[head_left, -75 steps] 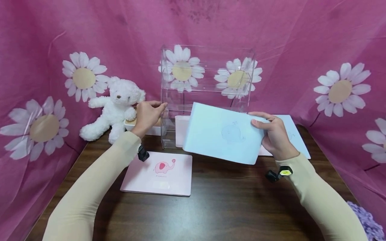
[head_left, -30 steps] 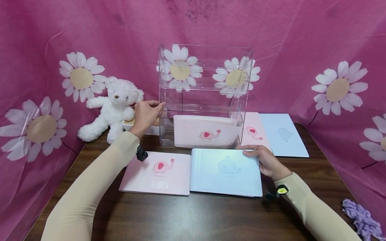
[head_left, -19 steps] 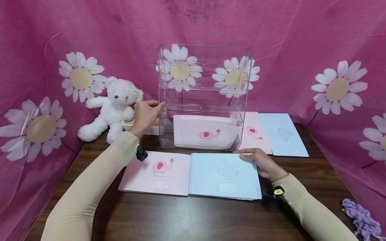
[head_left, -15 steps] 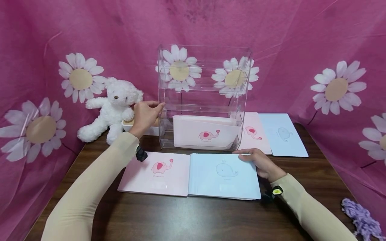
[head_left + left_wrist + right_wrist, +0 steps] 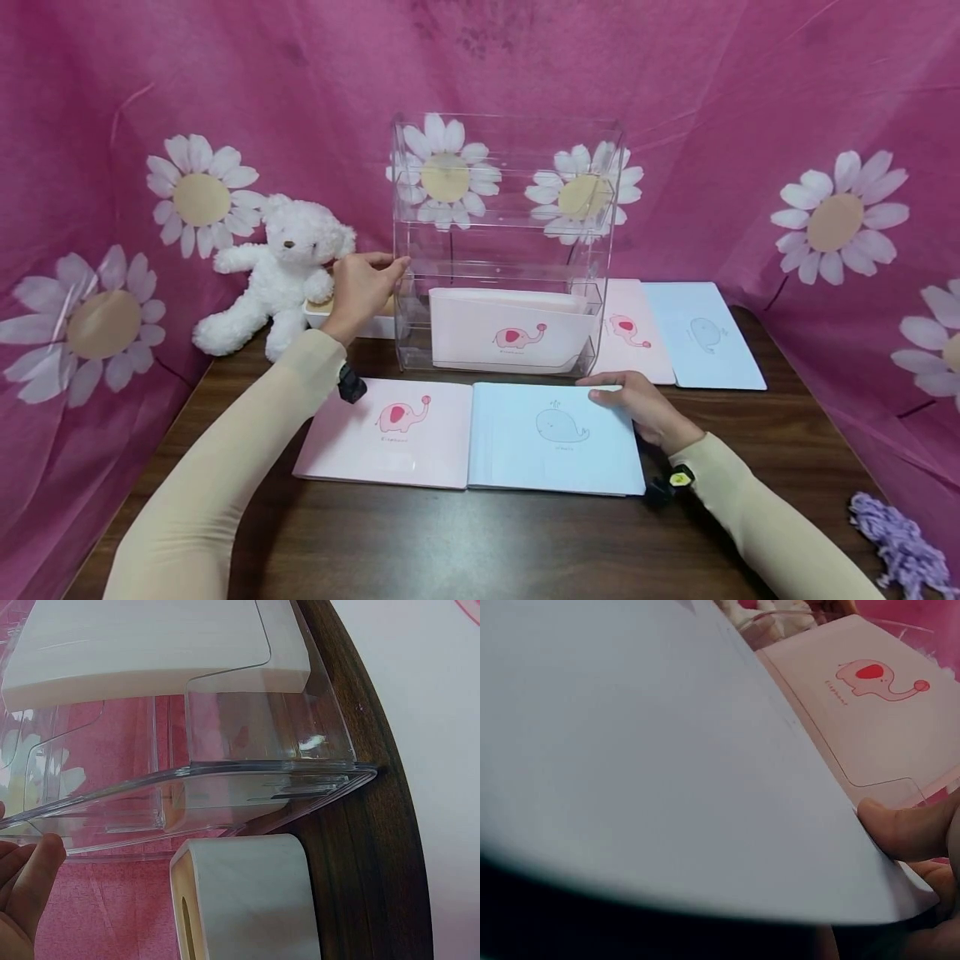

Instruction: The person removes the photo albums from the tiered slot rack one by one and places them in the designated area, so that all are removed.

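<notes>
In the head view my left hand (image 5: 363,292) pinches the left side edge of a clear acrylic rack (image 5: 498,221); its fingertips also show at that edge in the left wrist view. My right hand (image 5: 647,408) grips the upper right corner of a pale blue whale booklet (image 5: 525,458), thumb on top. The booklet lies close over the table, its left edge against a pink elephant booklet (image 5: 360,454). Another pink elephant booklet (image 5: 465,333) leans in the rack's lowest tier. In the right wrist view the blue booklet (image 5: 645,765) fills most of the picture.
A white teddy bear (image 5: 288,250) sits left of the rack, near a white box (image 5: 382,325) with a wood-coloured top. Behind at right lie a pink booklet (image 5: 637,354) and a blue one (image 5: 723,358). A purple knitted thing (image 5: 896,533) is at the right edge.
My right hand has lowered the blue whale booklet from in front of the rack to beside the pink one, uncovering the elephant booklet in the rack. My left hand has stayed at the rack's edge.
</notes>
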